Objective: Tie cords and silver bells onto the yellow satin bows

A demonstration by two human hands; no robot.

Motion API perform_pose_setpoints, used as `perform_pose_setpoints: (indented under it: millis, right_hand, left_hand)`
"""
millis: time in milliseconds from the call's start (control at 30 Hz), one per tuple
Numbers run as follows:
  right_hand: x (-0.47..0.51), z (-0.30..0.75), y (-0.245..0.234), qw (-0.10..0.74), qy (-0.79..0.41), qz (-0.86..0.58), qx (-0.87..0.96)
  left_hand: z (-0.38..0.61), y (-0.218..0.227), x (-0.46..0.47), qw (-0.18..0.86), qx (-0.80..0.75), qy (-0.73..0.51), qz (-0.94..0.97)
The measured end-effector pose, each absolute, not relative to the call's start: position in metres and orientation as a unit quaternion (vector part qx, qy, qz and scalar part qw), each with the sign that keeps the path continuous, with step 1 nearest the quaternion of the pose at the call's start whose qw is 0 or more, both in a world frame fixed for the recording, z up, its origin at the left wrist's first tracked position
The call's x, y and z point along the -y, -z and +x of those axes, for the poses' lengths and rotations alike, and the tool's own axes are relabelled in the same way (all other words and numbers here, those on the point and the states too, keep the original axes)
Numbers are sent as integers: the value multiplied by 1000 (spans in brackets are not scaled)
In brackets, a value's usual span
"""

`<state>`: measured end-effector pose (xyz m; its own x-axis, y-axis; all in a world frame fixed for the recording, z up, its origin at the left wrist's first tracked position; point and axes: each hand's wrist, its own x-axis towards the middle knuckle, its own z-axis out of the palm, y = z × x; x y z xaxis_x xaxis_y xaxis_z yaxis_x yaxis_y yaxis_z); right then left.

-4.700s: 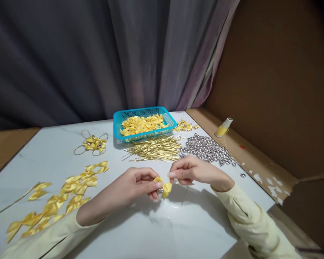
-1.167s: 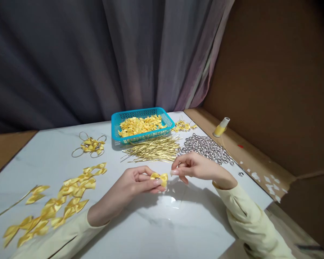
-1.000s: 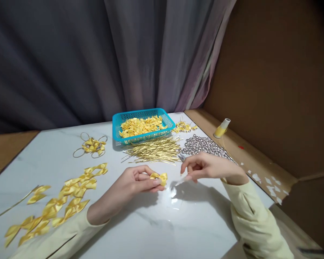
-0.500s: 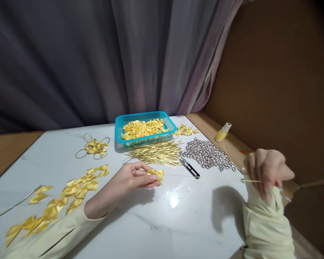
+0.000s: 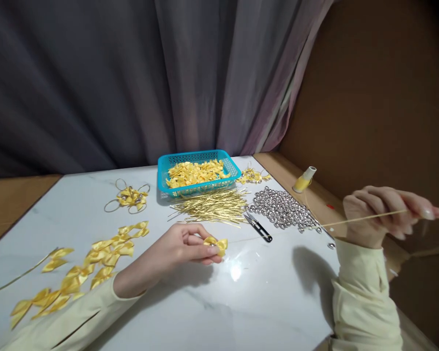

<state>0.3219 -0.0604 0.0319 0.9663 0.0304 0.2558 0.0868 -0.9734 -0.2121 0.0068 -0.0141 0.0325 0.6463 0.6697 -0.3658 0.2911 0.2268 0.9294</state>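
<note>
— Where do the hands sit?
— I see the left hand (image 5: 183,245) low on the white table (image 5: 219,302), pinching a yellow bow (image 5: 216,243). The right hand (image 5: 378,217) is lifted past the table's right edge, fingers closed on a gold thread (image 5: 362,219).
— The bow?
— Small, satin, just before the scissors (image 5: 259,227); the thread runs taut from it.

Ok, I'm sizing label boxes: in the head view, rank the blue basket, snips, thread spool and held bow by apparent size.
1. blue basket
2. snips
3. thread spool and bow: about alike; spool is farther off, so unranked.
</note>
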Motion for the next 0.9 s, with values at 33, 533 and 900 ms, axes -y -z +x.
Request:
perform_pose_setpoints:
  millis: [33, 533, 900]
  right_hand:
    - [58, 315, -37, 79, 85, -993, 38]
    - [62, 341, -31, 739, -336, -471, 346]
    - [44, 359, -11, 860, -426, -193, 204]
  left_hand:
    - [7, -32, 14, 678, -392, -137, 606]
    - [4, -27, 16, 694, -351, -106, 619]
    - [2, -22, 13, 703, -358, -97, 606]
